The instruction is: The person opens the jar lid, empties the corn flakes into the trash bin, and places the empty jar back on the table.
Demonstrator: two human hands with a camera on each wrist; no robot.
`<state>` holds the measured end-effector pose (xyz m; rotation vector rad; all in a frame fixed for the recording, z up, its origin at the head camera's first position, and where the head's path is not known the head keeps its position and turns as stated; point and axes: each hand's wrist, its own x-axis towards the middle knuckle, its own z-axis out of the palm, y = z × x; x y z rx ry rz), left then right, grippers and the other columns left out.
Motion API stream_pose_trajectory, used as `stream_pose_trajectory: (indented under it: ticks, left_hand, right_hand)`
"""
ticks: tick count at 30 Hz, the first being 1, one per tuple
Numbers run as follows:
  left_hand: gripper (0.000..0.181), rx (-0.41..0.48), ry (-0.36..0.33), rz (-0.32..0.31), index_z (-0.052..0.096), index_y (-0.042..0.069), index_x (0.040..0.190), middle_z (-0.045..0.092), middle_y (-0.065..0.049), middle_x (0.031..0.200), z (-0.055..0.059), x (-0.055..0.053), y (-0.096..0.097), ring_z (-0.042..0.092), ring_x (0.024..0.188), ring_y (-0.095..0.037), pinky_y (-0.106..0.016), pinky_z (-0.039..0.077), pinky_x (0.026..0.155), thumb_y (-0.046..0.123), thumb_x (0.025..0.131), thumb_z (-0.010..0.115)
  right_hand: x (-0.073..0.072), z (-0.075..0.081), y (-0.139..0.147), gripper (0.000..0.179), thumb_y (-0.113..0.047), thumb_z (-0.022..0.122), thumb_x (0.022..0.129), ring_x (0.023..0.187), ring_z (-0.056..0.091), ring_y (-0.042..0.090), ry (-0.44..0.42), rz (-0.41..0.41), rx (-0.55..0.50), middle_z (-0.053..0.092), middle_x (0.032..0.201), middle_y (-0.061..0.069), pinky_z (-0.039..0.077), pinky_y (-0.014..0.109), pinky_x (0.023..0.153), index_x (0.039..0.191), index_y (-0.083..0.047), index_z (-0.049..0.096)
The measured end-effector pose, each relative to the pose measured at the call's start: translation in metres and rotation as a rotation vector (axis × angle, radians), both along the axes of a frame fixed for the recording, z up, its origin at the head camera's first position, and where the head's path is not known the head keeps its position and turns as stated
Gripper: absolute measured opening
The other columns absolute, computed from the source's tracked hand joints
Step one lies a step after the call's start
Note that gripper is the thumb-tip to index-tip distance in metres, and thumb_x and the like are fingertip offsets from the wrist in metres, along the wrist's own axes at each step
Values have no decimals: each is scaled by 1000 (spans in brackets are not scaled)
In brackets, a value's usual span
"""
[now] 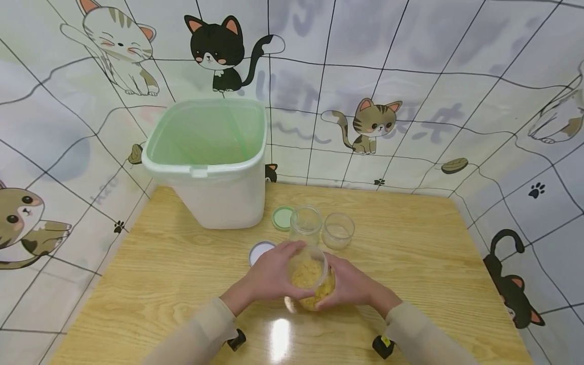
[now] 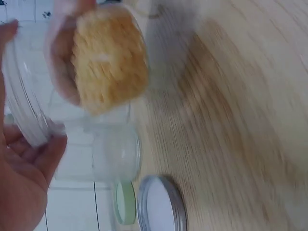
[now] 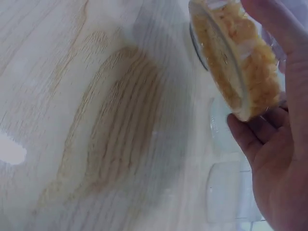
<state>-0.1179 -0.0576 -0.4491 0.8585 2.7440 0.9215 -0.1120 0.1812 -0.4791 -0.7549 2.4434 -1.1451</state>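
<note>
Fingers of the left hand [image 1: 272,274] curl round the upper part of a clear jar [image 1: 326,294], while those of the right hand [image 1: 352,285] wrap its lower body; both grips are closed to the jar's width. Yellow bits [image 2: 110,60] fill its lower part, and no lid shows on its mouth. Both wrist views suggest that it is held off the table [image 1: 420,274], towards the near side, tilted.

Tipping it much further could spill the bits over the rim, I'd judge, and smooth walls could slip if either hand eased off too soon. Pushing forward while low risks knocking the empty jar [image 1: 306,223] just behind, or the short glass [image 1: 338,230] beside that one. A swing to the left could nudge the white lid [image 1: 261,252], close to the left hand, and then the green lid [image 1: 282,218].

Far left, the tall bin [image 1: 223,203] blocks sideways travel, and the cat-print wall [image 1: 365,50] closes off the back. Most room lies to the right, well short of the table's side edge; the near edge is out of sight.
</note>
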Motion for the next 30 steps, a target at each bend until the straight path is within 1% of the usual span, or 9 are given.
stream_pose_trajectory:
  ticks: [2,4,8,11,13,18,24,27,30]
  left_hand:
    - [101,58,-25,-43,44,16,145,51,3,144,-1,-3,-5,54,125,-14,-36,48,102,65,64,79]
    - [100,101,-40,-81,43,16,145,51,4,144,-1,-5,-9,54,124,-13,-36,48,103,61,64,81]
    - [101,146,-74,-139,42,18,146,49,6,145,-4,-6,-14,54,125,-12,-34,47,104,57,63,84]
    - [102,155,-91,-158,41,19,147,47,7,147,-6,-6,-16,52,126,-10,-33,46,106,57,62,84]
    - [102,156,-93,-161,41,20,147,46,8,148,-6,-6,-16,51,127,-10,-34,45,106,57,62,85]
    - [103,161,-103,-161,39,21,148,45,7,149,-6,-9,-15,51,129,-12,-35,44,108,56,62,85]
    - [102,151,-74,-171,40,19,147,48,6,146,-6,-14,-13,54,124,-13,-33,47,104,55,63,85]
    - [102,118,-61,-133,40,17,147,48,4,146,-5,-14,-9,53,126,-14,-36,47,104,58,64,83]
    - [102,83,-72,-49,39,16,147,49,2,146,-5,-11,-5,51,127,-15,-38,47,104,62,66,79]
  right_hand:
    - [1,3,1,113,-50,92,57,125,52,14,-52,19,-28,52,138,-8,43,44,107,149,-19,33]
    - [1,6,3,113,-45,92,58,124,52,13,-114,31,-42,52,136,-9,43,40,106,149,-21,31]
    - [0,7,4,107,-35,91,66,121,53,13,-237,90,-71,52,133,-9,45,31,102,150,-22,28]
    - [0,5,1,105,-35,89,68,120,53,14,-271,119,-82,52,134,-8,45,29,100,151,-21,26]
    - [0,4,-2,104,-39,89,67,116,55,12,-256,113,-72,53,131,-9,46,27,98,150,-20,28]
    - [1,2,-2,96,-43,88,65,106,59,10,-154,79,-52,59,123,-10,50,26,90,143,-20,38]
    - [0,3,-2,93,-46,88,63,101,61,8,-78,51,-25,62,118,-11,52,26,87,140,-19,42]
    - [-1,4,-2,95,-45,89,62,101,60,8,-45,25,-8,61,118,-13,51,27,88,141,-19,42]
    - [-3,5,-3,98,-46,89,61,103,59,7,-17,-14,16,60,119,-15,50,28,89,142,-20,41]
